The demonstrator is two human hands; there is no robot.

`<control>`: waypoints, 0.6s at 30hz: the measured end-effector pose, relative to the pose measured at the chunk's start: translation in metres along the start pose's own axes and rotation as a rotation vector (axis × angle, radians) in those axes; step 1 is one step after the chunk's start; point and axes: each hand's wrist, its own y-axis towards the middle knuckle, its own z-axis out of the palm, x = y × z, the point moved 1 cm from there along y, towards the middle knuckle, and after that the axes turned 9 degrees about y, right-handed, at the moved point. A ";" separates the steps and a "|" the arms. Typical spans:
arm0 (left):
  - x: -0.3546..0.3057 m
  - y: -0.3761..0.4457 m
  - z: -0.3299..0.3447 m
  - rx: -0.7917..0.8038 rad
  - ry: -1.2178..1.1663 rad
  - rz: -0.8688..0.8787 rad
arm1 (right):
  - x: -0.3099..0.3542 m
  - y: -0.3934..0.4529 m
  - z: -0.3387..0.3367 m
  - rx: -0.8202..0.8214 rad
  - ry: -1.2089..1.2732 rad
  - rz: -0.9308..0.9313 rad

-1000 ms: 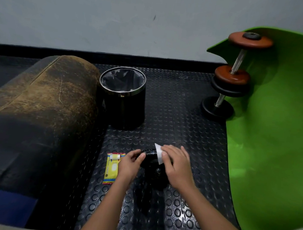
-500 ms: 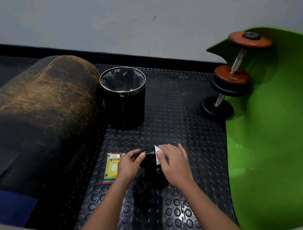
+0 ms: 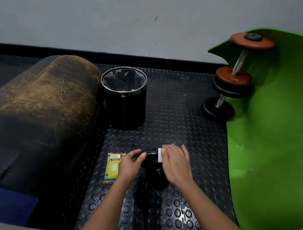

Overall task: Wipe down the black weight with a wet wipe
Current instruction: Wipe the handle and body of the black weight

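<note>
Both hands on black weight (image 3: 152, 162) lying on studded floor mat (image 3: 174, 117). My left hand (image 3: 129, 165) grasps its left side; right hand (image 3: 176, 164) presses white wipe (image 3: 160, 155) onto it, fingers straight. Yellow packet (image 3: 112, 167) just left.

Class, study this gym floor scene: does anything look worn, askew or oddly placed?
Yes. The green mat curls up at its far end, a dumbbell leaning on it. The cylindrical bolster has badly scuffed, worn covering.

Two hands (image 3: 130, 165), one black weight (image 3: 150, 158), one wet wipe (image 3: 160, 155), one bin (image 3: 124, 101), one dumbbell (image 3: 236, 74)
</note>
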 end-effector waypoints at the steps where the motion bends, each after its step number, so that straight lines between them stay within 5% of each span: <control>1: 0.000 0.000 0.000 0.001 0.005 0.001 | 0.001 -0.002 0.002 0.009 0.009 -0.051; 6: 0.000 0.000 0.000 0.005 0.008 0.010 | -0.021 -0.015 -0.003 -0.099 0.112 -0.129; 13: 0.002 0.000 -0.001 0.016 0.018 0.007 | -0.029 -0.001 -0.002 -0.085 0.111 0.173; 18: 0.000 -0.001 0.000 0.002 0.024 0.015 | -0.005 -0.004 0.006 -0.015 0.011 -0.077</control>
